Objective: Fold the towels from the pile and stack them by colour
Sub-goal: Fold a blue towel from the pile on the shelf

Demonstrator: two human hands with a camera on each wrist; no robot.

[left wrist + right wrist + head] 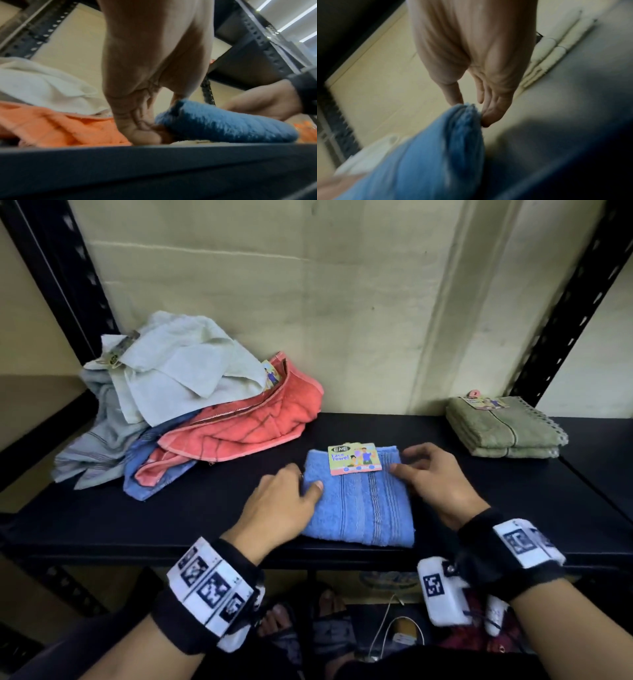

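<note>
A folded blue towel [359, 501] with a printed card label [354, 458] lies flat on the dark shelf [376, 426], near its front edge. My left hand [305, 479] grips the towel's left edge, thumb on top and fingers curled down at the side [145, 129]. My right hand [406, 462] holds the far right corner, which sits between thumb and fingers in the right wrist view [471, 112]. The unfolded pile [178, 392] sits at the back left: a pale towel on top, a coral one [246, 422], then blue and grey ones beneath.
A folded green towel stack [503, 428] with a label lies at the back right of the shelf. Black perforated uprights [565, 313] frame both sides, with a wall behind. Bare shelf shows between the blue towel and the green stack. Below the shelf are feet and cables.
</note>
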